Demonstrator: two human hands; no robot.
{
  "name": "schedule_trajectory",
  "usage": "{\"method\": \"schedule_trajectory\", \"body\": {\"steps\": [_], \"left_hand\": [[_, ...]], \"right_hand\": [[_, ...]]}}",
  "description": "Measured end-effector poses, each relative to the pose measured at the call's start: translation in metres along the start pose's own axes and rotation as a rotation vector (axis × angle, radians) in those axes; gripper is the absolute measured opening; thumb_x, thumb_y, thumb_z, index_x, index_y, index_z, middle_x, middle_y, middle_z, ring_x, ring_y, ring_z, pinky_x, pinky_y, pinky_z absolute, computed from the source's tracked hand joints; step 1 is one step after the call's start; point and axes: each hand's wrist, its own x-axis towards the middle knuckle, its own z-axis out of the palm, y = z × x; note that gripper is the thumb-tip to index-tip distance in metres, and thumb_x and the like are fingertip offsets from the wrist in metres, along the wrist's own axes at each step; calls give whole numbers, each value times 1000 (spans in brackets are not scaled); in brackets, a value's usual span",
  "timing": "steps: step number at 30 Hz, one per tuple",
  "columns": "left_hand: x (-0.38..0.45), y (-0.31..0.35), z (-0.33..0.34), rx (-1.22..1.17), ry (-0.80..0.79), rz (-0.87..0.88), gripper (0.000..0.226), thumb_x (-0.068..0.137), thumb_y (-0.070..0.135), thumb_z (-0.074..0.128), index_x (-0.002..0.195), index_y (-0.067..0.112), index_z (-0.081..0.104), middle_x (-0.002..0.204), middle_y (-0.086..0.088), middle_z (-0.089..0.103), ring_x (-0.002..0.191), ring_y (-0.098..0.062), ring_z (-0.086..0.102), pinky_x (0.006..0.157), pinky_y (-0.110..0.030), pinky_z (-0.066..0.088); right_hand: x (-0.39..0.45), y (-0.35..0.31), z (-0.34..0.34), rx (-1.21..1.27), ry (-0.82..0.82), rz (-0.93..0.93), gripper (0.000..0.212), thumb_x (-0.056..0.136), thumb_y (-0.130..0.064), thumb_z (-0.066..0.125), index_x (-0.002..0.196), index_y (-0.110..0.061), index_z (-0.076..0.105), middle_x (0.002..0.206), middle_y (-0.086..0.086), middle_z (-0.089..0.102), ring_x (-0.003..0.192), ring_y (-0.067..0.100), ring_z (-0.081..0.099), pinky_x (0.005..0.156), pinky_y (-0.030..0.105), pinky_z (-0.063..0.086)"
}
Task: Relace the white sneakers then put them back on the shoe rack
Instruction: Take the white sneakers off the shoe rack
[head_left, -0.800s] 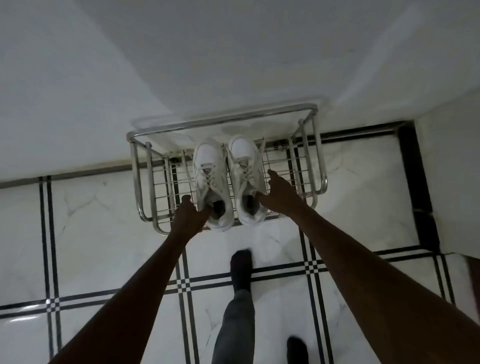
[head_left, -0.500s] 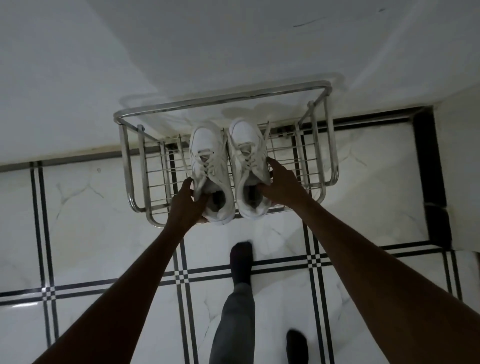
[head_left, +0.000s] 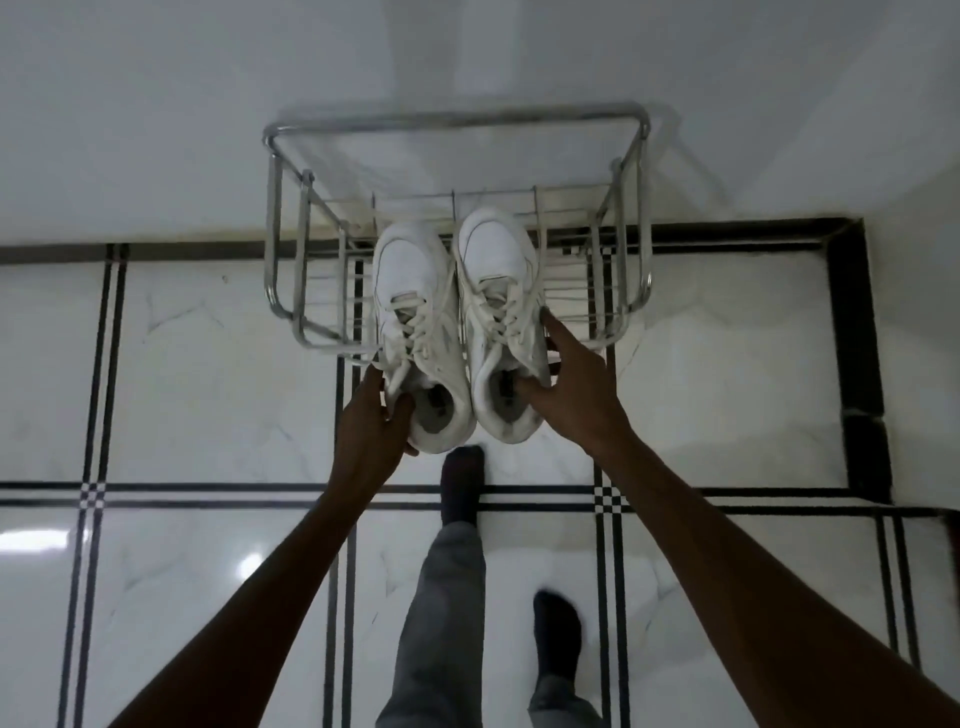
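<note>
Two white sneakers sit side by side, toes toward the wall, over the front of a chrome wire shoe rack (head_left: 284, 291). My left hand (head_left: 375, 415) grips the heel side of the left sneaker (head_left: 415, 332). The collar of the right sneaker (head_left: 501, 312) is held by my right hand (head_left: 566, 384), thumb inside the opening. Both heels stick out past the rack's front bar, above the floor. Laces are threaded on both shoes, with loose ends hanging.
The rack stands against a white wall (head_left: 467, 78) on white marble tiles with black stripe lines (head_left: 208, 493). My two legs in grey trousers and dark socks (head_left: 462, 483) stand just below the shoes. A black border runs along the floor at right (head_left: 852, 338).
Both sneakers have come toward me off the rack's shelf, held one in each hand. My view has moved closer to the rack.
</note>
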Motion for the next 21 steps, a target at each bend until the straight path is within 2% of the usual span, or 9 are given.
{"method": "schedule_trajectory", "body": {"steps": [2,4,7,9,12,15,16,18,21], "left_hand": [[-38,-19,12,0,27,1,34,101,25,54,135,18,53,109,-10,72,77,-29,75,71,-49,63],[-69,-37,22,-15,37,-4,28,103,19,55,130,15,56,108,-10,71,87,-30,73,74,-48,62],[-108,-68,40,-7,-4,2,24,104,11,53,128,12,55,98,-10,70,62,-14,70,49,-28,58],[-127,-95,52,-3,-23,-33,19,104,10,53,123,7,57,95,-14,70,56,-15,69,45,-32,58],[-140,-135,74,28,-42,-92,21,106,17,52,125,12,57,88,-12,73,51,-22,69,53,-46,61],[-138,-179,100,39,-65,-121,23,106,15,50,129,11,55,90,-13,71,52,-22,68,45,-25,56],[-133,-191,107,43,-74,-118,25,106,12,50,130,9,55,94,-16,71,55,-22,69,45,-26,57],[-124,-219,124,57,-83,-121,29,106,11,48,134,8,53,98,-18,72,56,-24,70,46,-31,59],[-101,-271,154,89,-82,-108,33,106,10,46,139,9,51,99,-20,71,54,-20,67,40,-18,51]], "right_hand": [[-40,20,8,51,4,1,84,87,-16,73,157,-25,28,128,0,65,89,12,65,75,20,58],[-74,42,19,92,-3,-1,85,85,-16,75,156,-25,29,136,0,61,103,11,63,87,26,58],[-115,82,40,136,-35,20,85,85,-12,76,156,-21,30,135,-8,57,115,2,54,84,1,47],[-134,106,56,153,-64,48,82,86,-9,74,155,-21,32,123,-13,58,103,-5,60,83,8,52],[-148,144,86,134,-84,72,81,85,-3,72,154,-18,33,112,-5,66,88,-4,64,75,11,54],[-147,187,125,85,-65,80,82,84,-7,73,155,-15,32,125,6,68,104,11,64,75,4,49],[-144,200,136,76,-66,91,82,84,-9,73,155,-16,32,130,6,65,108,11,63,77,6,50],[-136,226,161,60,-75,111,82,85,-12,71,156,-21,31,136,6,63,112,20,66,82,26,57],[-116,271,202,9,-68,129,81,86,-13,69,156,-22,30,140,9,60,115,28,65,89,43,58]]}}
